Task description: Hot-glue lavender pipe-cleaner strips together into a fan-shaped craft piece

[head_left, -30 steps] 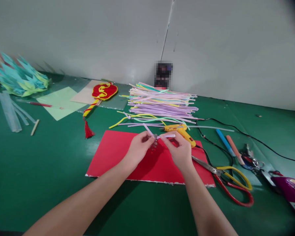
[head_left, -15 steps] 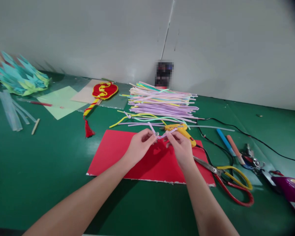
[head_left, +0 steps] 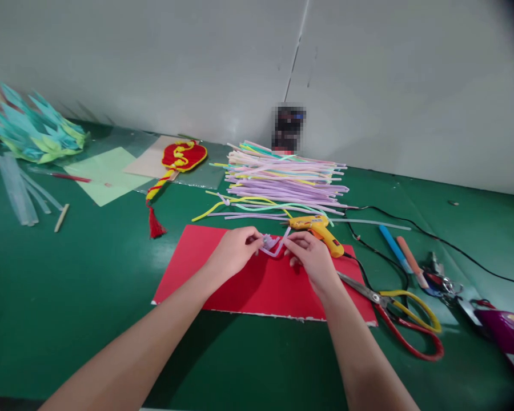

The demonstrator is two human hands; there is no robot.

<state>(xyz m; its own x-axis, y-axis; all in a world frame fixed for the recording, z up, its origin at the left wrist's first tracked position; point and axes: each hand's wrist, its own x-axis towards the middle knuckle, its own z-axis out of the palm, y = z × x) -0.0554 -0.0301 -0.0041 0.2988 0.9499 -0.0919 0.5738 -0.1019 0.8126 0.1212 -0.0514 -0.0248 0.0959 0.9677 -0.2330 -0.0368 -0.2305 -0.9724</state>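
Note:
Both hands meet over a red sheet [head_left: 240,285] on the green table. My left hand [head_left: 233,251] pinches one end of a short lilac pipe cleaner [head_left: 274,245], which is bent into a small V. My right hand [head_left: 310,257] pinches its other end, fingers closed. A big pile of pastel pipe cleaners [head_left: 282,177] lies just behind the hands. A yellow glue gun [head_left: 319,228] rests beside my right hand.
Scissors [head_left: 394,311] with red and yellow handles lie right of the red sheet, near blue and orange pens [head_left: 400,251], a black cord and a purple tool [head_left: 503,331]. A red-yellow ornament with a tassel [head_left: 175,165], pale paper, clear sticks [head_left: 17,191] and a teal paper piece [head_left: 34,128] lie at left.
The lilac pipe cleaner went from nearly straight to a bent V as my hands folded its ends together and sank closer to the red sheet.

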